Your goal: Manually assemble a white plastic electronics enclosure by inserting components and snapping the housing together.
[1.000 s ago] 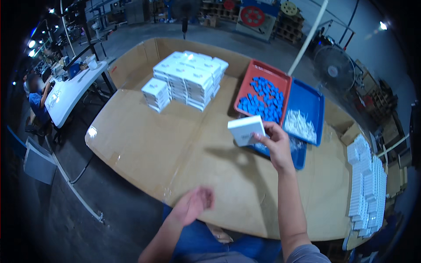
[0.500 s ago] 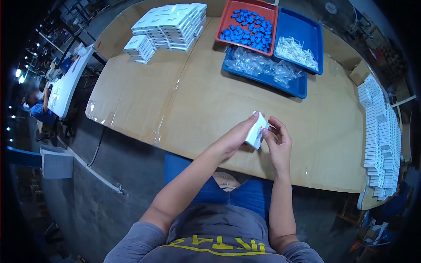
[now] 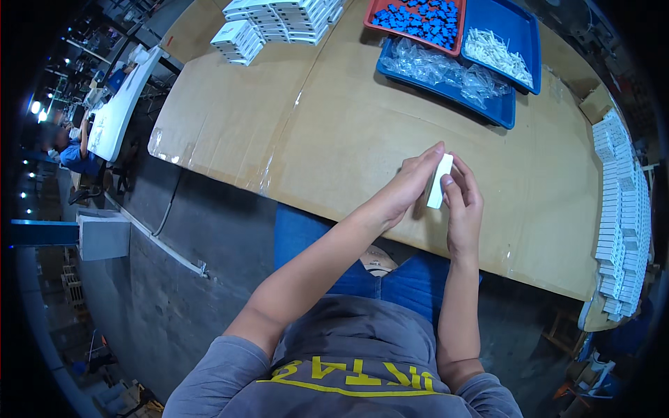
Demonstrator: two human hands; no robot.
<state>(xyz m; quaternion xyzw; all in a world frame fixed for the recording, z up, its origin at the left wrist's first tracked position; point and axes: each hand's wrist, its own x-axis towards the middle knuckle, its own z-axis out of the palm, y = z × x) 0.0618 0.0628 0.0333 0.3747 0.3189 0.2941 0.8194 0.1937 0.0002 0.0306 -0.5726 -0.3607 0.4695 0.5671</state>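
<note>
Across the middle of the view, a broad brown tabletop (image 3: 334,139) is spreading out before the person. Along its right edge, tall rows of stacked white pieces (image 3: 620,223) are standing, while a smaller block of white boxes (image 3: 286,24) is rising at its far left. Toward the far right, a blue tray (image 3: 498,15) and a red tray (image 3: 460,28) are lying side by side, partly covering a nearer blue tray (image 3: 503,113) where crumpled clear plastic (image 3: 425,63) is resting. Over the tabletop's near part, the right hand (image 3: 465,209) is grasping a white box (image 3: 440,182) with its fingers, thumb against the near face; the left hand (image 3: 406,191) is lying along the box's left, fingers nearly straight, and whether they are gripping, I cannot tell. The box is standing on end between both hands. Thin white sticks (image 3: 495,52) and little blue pieces (image 3: 418,21) are filling the upper trays.
</note>
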